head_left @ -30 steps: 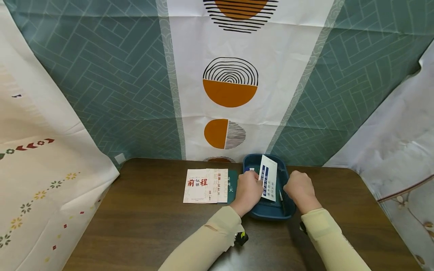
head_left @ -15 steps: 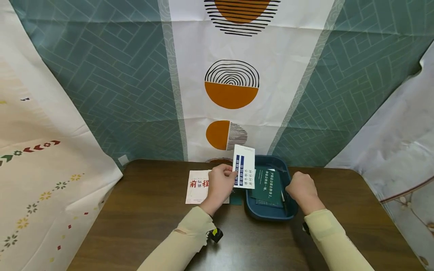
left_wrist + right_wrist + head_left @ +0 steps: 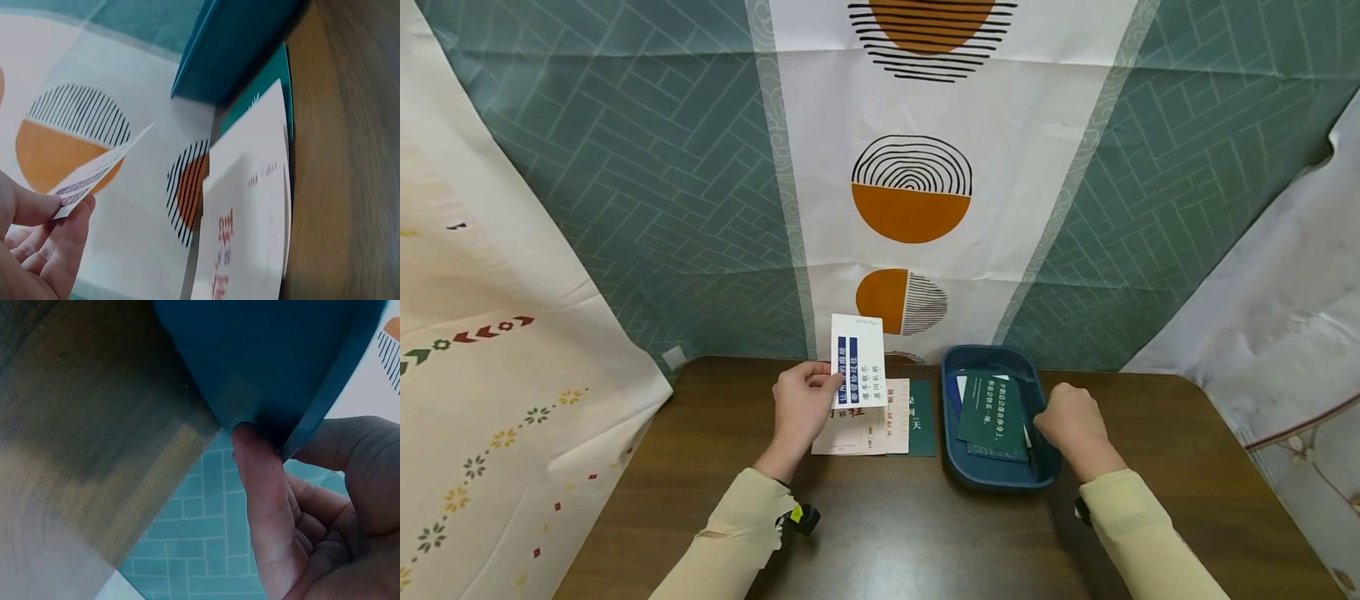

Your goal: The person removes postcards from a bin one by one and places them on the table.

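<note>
My left hand (image 3: 800,404) pinches a probably light, bendy card (image 3: 859,357), best edge-held; my right hand (image 3: 1075,423) pinches the bin (image 3: 996,481) at right.

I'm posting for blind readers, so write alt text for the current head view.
A person's left hand pinches a raised white card, partly hiding overlapping cards on a brown table. The right hand grips a blue tray holding more cards.

The held card (image 3: 863,354) is white (blue-banded), the tray (image 3: 991,358) dark blue.
</note>
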`<state>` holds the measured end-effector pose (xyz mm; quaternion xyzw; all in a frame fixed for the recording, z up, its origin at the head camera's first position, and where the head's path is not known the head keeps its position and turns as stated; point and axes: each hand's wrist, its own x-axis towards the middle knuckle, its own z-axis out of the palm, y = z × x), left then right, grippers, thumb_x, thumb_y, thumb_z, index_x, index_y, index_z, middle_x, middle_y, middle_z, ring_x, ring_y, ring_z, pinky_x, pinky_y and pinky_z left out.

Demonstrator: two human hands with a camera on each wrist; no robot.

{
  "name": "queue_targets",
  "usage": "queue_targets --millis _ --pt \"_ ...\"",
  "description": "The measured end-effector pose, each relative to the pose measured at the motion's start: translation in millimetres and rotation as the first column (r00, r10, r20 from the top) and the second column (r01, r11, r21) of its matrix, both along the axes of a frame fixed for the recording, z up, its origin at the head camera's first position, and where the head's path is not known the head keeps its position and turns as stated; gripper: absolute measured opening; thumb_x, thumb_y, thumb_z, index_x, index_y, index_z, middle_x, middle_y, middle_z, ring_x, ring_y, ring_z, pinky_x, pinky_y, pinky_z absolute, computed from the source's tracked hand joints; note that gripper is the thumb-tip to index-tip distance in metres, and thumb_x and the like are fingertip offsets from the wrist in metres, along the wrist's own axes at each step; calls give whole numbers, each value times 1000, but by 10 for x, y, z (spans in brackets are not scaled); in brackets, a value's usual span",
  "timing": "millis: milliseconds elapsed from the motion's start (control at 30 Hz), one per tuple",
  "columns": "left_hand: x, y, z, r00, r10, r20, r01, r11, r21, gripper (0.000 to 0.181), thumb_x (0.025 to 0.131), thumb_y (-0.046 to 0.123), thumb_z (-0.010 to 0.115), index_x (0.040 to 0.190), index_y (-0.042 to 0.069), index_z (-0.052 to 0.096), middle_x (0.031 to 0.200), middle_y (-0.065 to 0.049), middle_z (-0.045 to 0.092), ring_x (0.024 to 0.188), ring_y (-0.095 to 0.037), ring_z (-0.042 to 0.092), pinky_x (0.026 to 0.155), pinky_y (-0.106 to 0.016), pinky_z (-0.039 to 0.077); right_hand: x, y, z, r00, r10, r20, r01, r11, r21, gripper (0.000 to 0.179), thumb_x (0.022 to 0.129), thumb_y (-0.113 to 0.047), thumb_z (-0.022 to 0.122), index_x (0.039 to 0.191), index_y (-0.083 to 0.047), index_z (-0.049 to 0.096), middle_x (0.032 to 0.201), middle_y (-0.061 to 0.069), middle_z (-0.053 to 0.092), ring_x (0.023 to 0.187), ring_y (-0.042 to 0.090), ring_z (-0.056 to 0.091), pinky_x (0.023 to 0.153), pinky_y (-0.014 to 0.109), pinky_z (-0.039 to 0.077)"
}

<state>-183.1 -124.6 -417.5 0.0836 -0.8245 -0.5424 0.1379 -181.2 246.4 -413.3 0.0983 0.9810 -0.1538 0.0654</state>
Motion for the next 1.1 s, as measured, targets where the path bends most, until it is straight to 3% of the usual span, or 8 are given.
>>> queue_targets --millis 533,800,1100 --pt "72 -489 -175 994 47 95 -33 990 -140 20 81 22 73 94 6 70 83 -11 72 65 -16 66 55 -26 52 46 43 -27 1000 19 -23 -20 999 -38 33 86 -20 61 56 -7 53 51 2 41 49 19 46 45 28 34" --pt "154 -543 -307 984 29 175 -5 990 -139 21 81 20 73 95 4 71 84 -12 72 63 -16 66 55 -27 53 78 31 -50 1000 17 -12 -18 999 -33 21 83 -16 60 67 -3 56 58 6 45 53 21 48 46 29 36" --pt "134 -563 -408 975 1 220 36 986 -165 20 79 20 75 89 4 71 78 -10 72 60 -14 61 50 -26 45 59 25 -79 999 12 -40 -14 999 -41 15 81 -10 60 71 1 57 59 8 46 52 22 49 45 28 37"
